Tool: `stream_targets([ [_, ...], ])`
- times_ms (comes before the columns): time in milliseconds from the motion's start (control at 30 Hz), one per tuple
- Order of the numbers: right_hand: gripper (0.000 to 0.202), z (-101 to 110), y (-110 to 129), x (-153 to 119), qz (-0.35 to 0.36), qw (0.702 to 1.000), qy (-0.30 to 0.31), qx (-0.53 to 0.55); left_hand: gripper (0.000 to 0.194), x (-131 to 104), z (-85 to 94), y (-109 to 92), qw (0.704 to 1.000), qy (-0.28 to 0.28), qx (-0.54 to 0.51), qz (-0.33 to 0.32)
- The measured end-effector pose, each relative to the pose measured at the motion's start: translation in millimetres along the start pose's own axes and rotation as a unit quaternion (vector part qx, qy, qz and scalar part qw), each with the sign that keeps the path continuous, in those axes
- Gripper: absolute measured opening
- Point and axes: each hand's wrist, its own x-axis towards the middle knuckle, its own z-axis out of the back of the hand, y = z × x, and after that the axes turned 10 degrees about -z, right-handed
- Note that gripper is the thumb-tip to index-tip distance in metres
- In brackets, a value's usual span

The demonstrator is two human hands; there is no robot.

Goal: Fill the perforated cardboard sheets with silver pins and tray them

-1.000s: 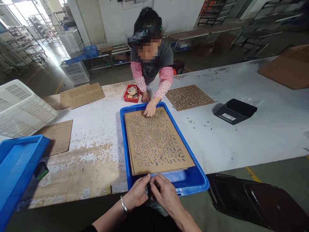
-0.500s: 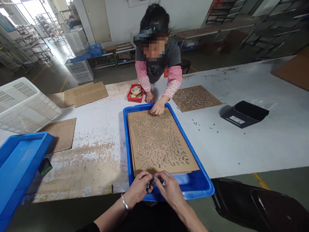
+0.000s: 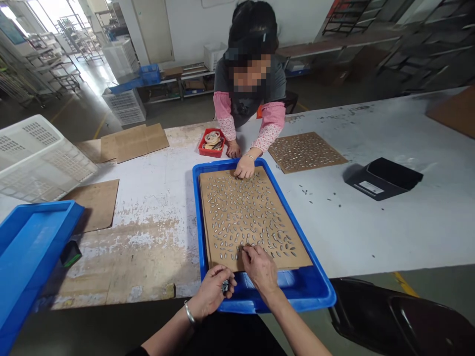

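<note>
My left hand [image 3: 218,288] is curled round a clump of small grey leaf-shaped pieces [image 3: 225,285], above the near edge of a blue tray [image 3: 243,306]. Fingers pinched, my right hand [image 3: 261,267] touches down at the near part of a brown cardboard sheet [image 3: 302,260] in that tray. A small dark grey piece shows at its fingertips, partly hidden. Many similar pieces [image 3: 245,212] lie spread in rows over the sheet, spaced apart. At the sheet's far edge, a co-worker's hand [image 3: 245,167] bends down over the pieces.
Across the table, a person [image 3: 248,94] in pink sleeves leans in. Nearby are a red box [image 3: 212,143], another piece-covered sheet [image 3: 307,152] and a black box [image 3: 383,178]. A white crate [image 3: 44,158] and blue tray [image 3: 35,242] stand left; a dark chair [image 3: 393,316] is right.
My right hand has left my left hand and reached forward onto the cardboard. My left hand stays near the tray's edge with its clump. The co-worker's head has shifted right in the view.
</note>
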Motion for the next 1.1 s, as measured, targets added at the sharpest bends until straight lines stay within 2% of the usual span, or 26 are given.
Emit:
stream_targets([
  [233, 0.044, 28, -31, -34, -0.101, 0.992, 0.018, 0.069, 0.04, -1, 2.7, -5, 1.0, 0.013, -0.011, 0.005],
  [333, 0.049, 25, -32, -43, -0.109, 0.991, 0.042, 0.072, 0.04, 1, 1.4, -3, 1.0, 0.021, -0.007, 0.012],
  [467, 0.051, 11, -20, -37, -0.118, 0.987, 0.056, 0.088, 0.039, 2, -3.8, -3, 0.999, 0.038, 0.009, 0.019],
  [700, 0.017, 1, -5, -25, -0.189, 0.976, 0.112, 0.01, 0.039, 0, -4.1, -3, 0.999, 0.034, 0.017, 0.023],
  [867, 0.014, 4, -7, -22, -0.22, 0.967, 0.128, -0.007, 0.042, 0, -3.2, 0, 0.999, 0.034, 0.0, 0.018],
  [1000, 0.021, 22, -3, -27, -0.189, 0.976, 0.1, 0.044, 0.049, 2, -5.3, 4, 0.998, 0.056, -0.016, 0.023],
  [1100, 0.024, 44, 9, -42, -0.078, 0.983, 0.102, 0.129, 0.056, 5, -8.7, 11, 0.997, 0.062, -0.028, 0.041],
])
